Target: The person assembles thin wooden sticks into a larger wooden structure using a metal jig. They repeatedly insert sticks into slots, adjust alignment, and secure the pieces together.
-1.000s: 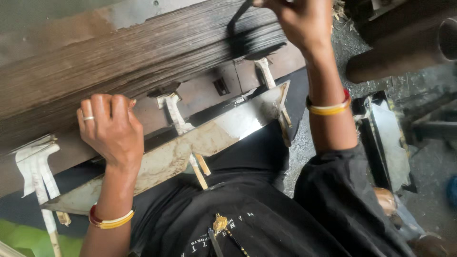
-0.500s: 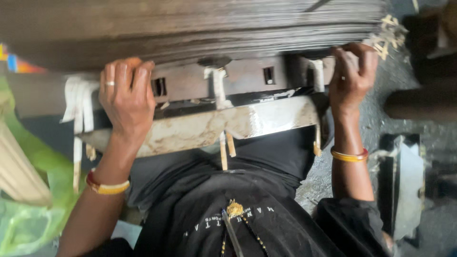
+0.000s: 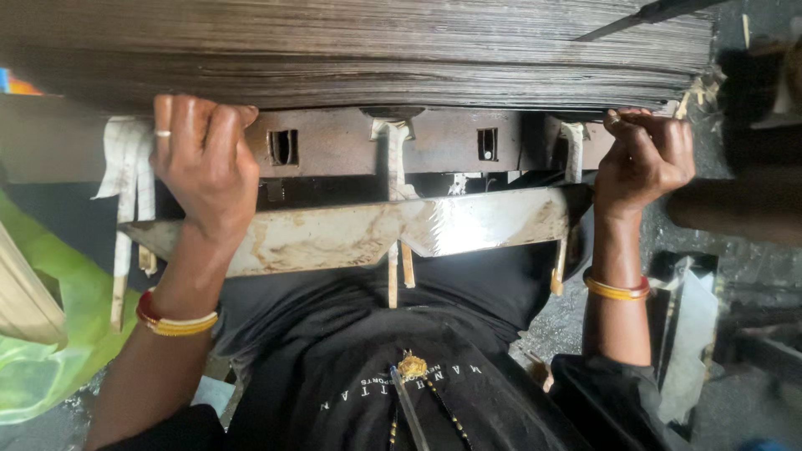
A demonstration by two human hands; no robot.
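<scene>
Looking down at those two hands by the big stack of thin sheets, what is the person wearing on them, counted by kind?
Finger rings: 1, a silver ring on the left hand.
Bangle sets: 2, a red and yellow set on the left wrist, a yellow set below the right hand.
Total: 3.

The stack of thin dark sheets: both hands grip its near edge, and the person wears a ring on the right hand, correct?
Not quite. The head view shows the ring on the left hand, not the right hand. The rest holds: both hands grip the near edge of the stack of thin dark sheets.
</scene>
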